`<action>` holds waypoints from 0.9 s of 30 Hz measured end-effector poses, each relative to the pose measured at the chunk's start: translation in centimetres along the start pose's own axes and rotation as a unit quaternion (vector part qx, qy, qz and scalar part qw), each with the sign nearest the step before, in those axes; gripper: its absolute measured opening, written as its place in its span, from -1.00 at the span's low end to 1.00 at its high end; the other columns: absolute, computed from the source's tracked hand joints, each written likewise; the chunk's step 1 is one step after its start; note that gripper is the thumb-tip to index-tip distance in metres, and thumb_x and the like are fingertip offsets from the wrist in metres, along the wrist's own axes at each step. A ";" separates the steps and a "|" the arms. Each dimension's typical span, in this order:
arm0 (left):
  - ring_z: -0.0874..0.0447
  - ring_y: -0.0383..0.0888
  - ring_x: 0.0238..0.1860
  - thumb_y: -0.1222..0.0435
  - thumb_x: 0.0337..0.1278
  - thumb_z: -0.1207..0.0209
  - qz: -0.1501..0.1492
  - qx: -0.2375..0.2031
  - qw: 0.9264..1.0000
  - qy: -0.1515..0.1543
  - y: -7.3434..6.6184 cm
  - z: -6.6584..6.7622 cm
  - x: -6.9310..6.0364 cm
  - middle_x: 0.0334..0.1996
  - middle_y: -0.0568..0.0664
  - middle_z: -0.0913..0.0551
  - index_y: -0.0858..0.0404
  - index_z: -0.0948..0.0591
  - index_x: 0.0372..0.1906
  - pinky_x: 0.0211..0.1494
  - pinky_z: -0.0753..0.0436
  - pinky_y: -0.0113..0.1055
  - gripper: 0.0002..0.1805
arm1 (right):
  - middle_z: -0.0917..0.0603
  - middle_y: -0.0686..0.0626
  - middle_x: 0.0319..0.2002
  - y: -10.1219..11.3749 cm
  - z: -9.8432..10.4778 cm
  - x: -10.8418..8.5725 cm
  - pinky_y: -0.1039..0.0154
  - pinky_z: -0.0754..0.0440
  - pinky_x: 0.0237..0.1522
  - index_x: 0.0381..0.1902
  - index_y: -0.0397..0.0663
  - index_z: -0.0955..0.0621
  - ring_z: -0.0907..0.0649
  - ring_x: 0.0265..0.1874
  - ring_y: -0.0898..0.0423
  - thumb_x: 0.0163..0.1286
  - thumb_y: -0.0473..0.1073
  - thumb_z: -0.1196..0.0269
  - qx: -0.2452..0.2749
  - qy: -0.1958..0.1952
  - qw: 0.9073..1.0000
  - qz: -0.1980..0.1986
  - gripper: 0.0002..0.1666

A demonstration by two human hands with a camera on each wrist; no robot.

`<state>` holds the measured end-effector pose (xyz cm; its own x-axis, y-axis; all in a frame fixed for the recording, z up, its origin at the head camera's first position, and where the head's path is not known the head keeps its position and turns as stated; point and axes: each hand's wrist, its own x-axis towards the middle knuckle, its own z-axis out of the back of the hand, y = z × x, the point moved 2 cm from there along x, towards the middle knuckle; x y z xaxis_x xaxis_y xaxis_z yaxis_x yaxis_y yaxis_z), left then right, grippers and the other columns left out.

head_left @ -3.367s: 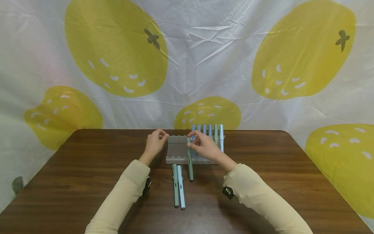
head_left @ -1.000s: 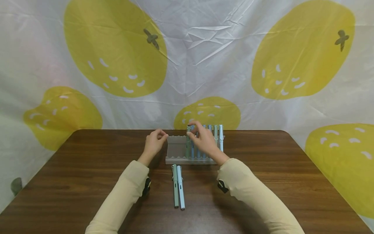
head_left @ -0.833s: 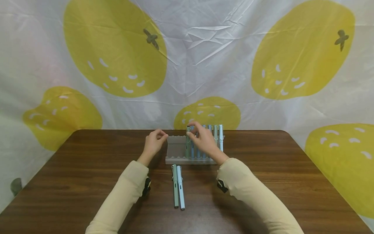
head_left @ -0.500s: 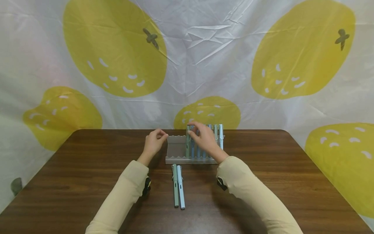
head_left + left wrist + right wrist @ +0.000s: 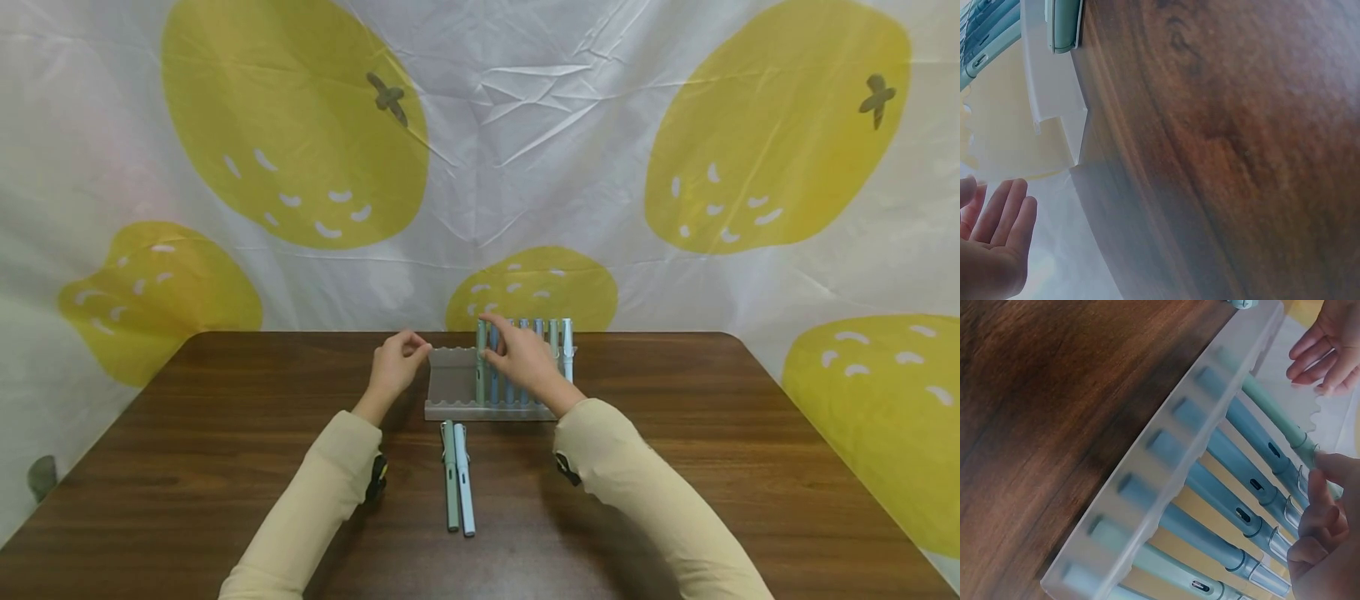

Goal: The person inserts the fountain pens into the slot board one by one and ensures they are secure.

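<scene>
Your left hand (image 5: 393,367), farthest left, pinches the upper left corner of a clear plastic rack (image 5: 453,411) between thumb and forefinger. The rack looks light and stiff, apt to slide on smooth wood and perhaps to crack under a hard squeeze; brace it gently by this end. On the near side, a loose green pen (image 5: 452,492) and a loose pale blue pen (image 5: 466,492) lie close together on the table (image 5: 225,467); expect both to be light, rigid and slightly slippery, and take each at mid-barrel. Next to the right, an upright green pen (image 5: 481,383) stands in the rack. Your right hand (image 5: 527,364) grasps its cap between thumb and forefinger, a sound hold well above the ledge. Farther right, four blue pens (image 5: 1222,498), another green pen (image 5: 1172,568) and a standing pale blue pen (image 5: 568,342) fill neighbouring slots, so a broad grip would probably knock them; use fingertips only.
</scene>
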<state>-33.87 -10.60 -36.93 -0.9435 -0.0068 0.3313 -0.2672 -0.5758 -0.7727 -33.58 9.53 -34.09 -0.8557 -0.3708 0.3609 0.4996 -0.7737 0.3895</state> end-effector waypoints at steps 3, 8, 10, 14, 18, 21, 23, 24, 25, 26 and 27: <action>-0.61 -0.02 -0.32 0.25 0.12 -0.11 0.003 0.000 1.000 0.000 0.0 0.0 0.0 -0.41 0.12 -0.65 0.32 -0.57 -0.37 -0.25 -0.50 -0.15 -0.82 | -0.43 0.12 -0.68 0.0 -0.1 0.0 0.34 -0.23 -0.81 0.25 0.14 -0.25 -0.37 -0.80 0.17 0.20 -0.08 -0.20 -0.007 0.008 1.000 -0.005 -0.34; -0.61 -0.02 -0.32 0.25 0.11 -0.12 0.003 0.003 1.000 -0.001 0.0 0.0 0.0 -0.41 0.12 -0.65 0.33 -0.57 -0.37 -0.25 -0.50 -0.15 -0.81 | -0.43 0.12 -0.70 0.0 -0.2 0.2 0.35 -0.21 -0.83 0.27 0.14 -0.22 -0.36 -0.82 0.17 0.21 -0.06 -0.19 -0.022 0.015 1.000 -0.010 -0.31; -0.61 -0.02 -0.32 0.25 0.11 -0.12 0.002 0.003 1.000 -0.002 0.0 0.0 0.0 -0.41 0.12 -0.65 0.33 -0.57 -0.37 -0.25 -0.50 -0.16 -0.81 | -0.43 0.11 -0.71 0.1 -0.2 0.2 0.35 -0.21 -0.84 0.28 0.14 -0.21 -0.36 -0.83 0.17 0.21 -0.05 -0.19 -0.030 0.019 0.999 -0.013 -0.30; -0.61 -0.03 -0.32 0.24 0.11 -0.12 0.002 0.002 1.000 -0.003 0.0 0.1 0.0 -0.40 0.12 -0.65 0.32 -0.57 -0.37 -0.25 -0.50 -0.16 -0.81 | -0.42 0.10 -0.73 0.3 -0.2 0.3 0.35 -0.19 -0.85 0.29 0.15 -0.20 -0.35 -0.84 0.16 0.20 -0.03 -0.20 -0.039 0.026 0.999 -0.017 -0.28; -0.61 -0.03 -0.32 0.24 0.11 -0.12 0.004 0.003 1.000 -0.003 0.0 0.1 0.0 -0.40 0.12 -0.65 0.32 -0.57 -0.37 -0.25 -0.50 -0.16 -0.81 | -0.42 0.09 -0.75 0.3 -0.2 0.4 0.36 -0.18 -0.85 0.29 0.14 -0.20 -0.35 -0.84 0.17 0.19 -0.03 -0.20 -0.044 0.027 0.999 -0.018 -0.27; -0.61 -0.03 -0.32 0.24 0.11 -0.12 0.004 0.005 1.000 -0.003 0.0 0.1 0.0 -0.41 0.11 -0.65 0.31 -0.57 -0.37 -0.25 -0.50 -0.16 -0.81 | -0.42 0.10 -0.76 0.4 -0.2 0.4 0.36 -0.18 -0.84 0.29 0.14 -0.21 -0.36 -0.83 0.17 0.19 -0.02 -0.20 -0.049 0.026 0.998 -0.017 -0.28; -0.61 -0.03 -0.33 0.23 0.11 -0.12 0.004 0.007 1.000 -0.002 0.1 0.1 0.0 -0.42 0.11 -0.65 0.31 -0.57 -0.37 -0.26 -0.50 -0.16 -0.81 | -0.42 0.10 -0.76 0.4 -0.2 0.4 0.35 -0.18 -0.84 0.28 0.14 -0.21 -0.36 -0.83 0.17 0.19 -0.02 -0.20 -0.052 0.025 0.998 -0.016 -0.28; -0.61 -0.03 -0.33 0.23 0.11 -0.12 0.004 0.007 1.000 -0.001 0.1 0.1 0.0 -0.41 0.11 -0.65 0.32 -0.57 -0.36 -0.26 -0.50 -0.16 -0.81 | -0.42 0.11 -0.75 0.4 -0.2 0.4 0.35 -0.18 -0.84 0.28 0.14 -0.21 -0.36 -0.83 0.17 0.20 -0.02 -0.20 -0.053 0.026 0.998 -0.016 -0.28; -0.61 -0.03 -0.32 0.24 0.11 -0.12 0.004 0.006 1.000 0.000 0.1 0.1 -0.1 -0.41 0.11 -0.65 0.32 -0.57 -0.36 -0.25 -0.50 -0.16 -0.81 | -0.42 0.11 -0.75 0.4 -0.3 0.5 0.35 -0.18 -0.84 0.28 0.14 -0.21 -0.37 -0.83 0.17 0.20 -0.02 -0.20 -0.054 0.026 0.998 -0.017 -0.28; -0.61 -0.02 -0.32 0.23 0.11 -0.11 0.005 0.006 1.000 0.001 0.1 0.1 -0.1 -0.41 0.11 -0.65 0.32 -0.57 -0.36 -0.25 -0.50 -0.16 -0.81 | -0.43 0.11 -0.75 0.3 -0.3 0.5 0.35 -0.18 -0.84 0.28 0.15 -0.20 -0.37 -0.83 0.17 0.20 -0.02 -0.20 -0.054 0.025 0.998 -0.019 -0.28; -0.61 -0.02 -0.32 0.23 0.12 -0.11 0.005 0.006 1.000 0.001 0.1 0.1 -0.1 -0.41 0.11 -0.65 0.32 -0.57 -0.36 -0.25 -0.50 -0.16 -0.81 | -0.43 0.11 -0.74 0.3 -0.3 0.5 0.35 -0.19 -0.84 0.28 0.15 -0.21 -0.37 -0.83 0.17 0.20 -0.02 -0.20 -0.052 0.024 0.998 -0.021 -0.28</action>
<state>-33.79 -10.71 -36.99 -0.9463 -0.0109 0.3230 -0.2559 -0.5853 -0.7694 -33.84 8.96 -34.05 -0.8823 -0.3595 0.3039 0.4487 -0.8375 0.3119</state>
